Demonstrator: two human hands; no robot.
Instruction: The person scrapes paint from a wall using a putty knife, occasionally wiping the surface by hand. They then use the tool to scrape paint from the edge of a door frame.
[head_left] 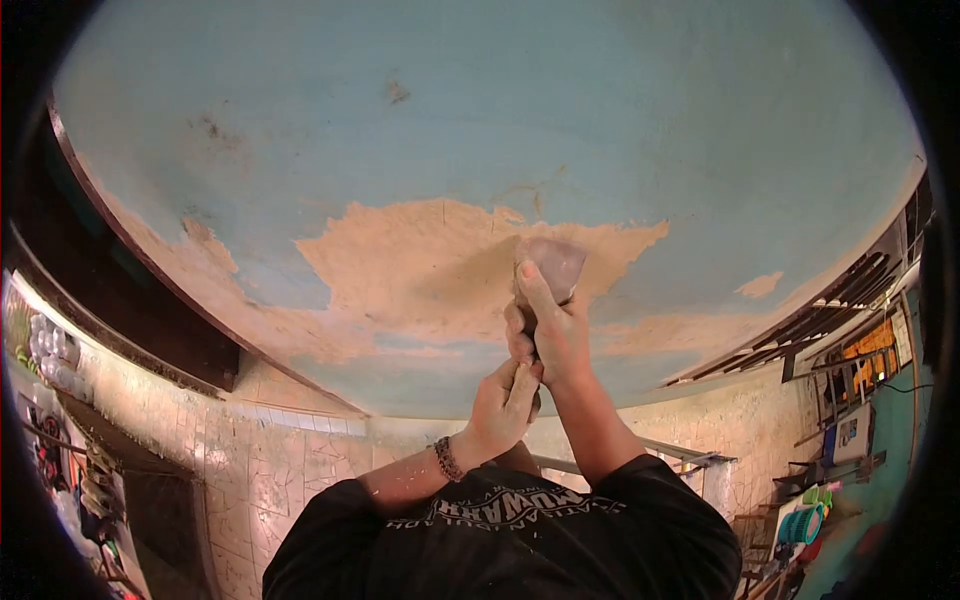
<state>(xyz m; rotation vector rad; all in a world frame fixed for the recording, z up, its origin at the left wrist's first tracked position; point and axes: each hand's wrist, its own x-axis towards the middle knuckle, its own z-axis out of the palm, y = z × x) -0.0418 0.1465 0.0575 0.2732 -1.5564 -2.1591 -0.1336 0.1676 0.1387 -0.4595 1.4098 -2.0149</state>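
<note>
Raised in front of me, my right hand point(555, 335) is closed round a broad scraper point(556, 267), its thumb lying along the flat blade. The blade overlaps a bare tan patch point(400, 255) in the blue painted ceiling point(480, 110). Just below, my left hand point(503, 408), with a beaded bracelet on its wrist, is closed at the lower end of the scraper's dark handle, against the right hand's lower side. Most of the handle is hidden by the fingers. Ragged paint edges surround the patch, and pale flecks dot my left forearm.
A dark beam point(130, 310) runs along the ceiling's left edge. Wooden slats point(840, 290) line the right side. Behind me a metal ladder point(690, 457) stands near the tiled wall. A turquoise basket point(800, 524) sits lower right; plastic bottles point(55, 350) hang at left.
</note>
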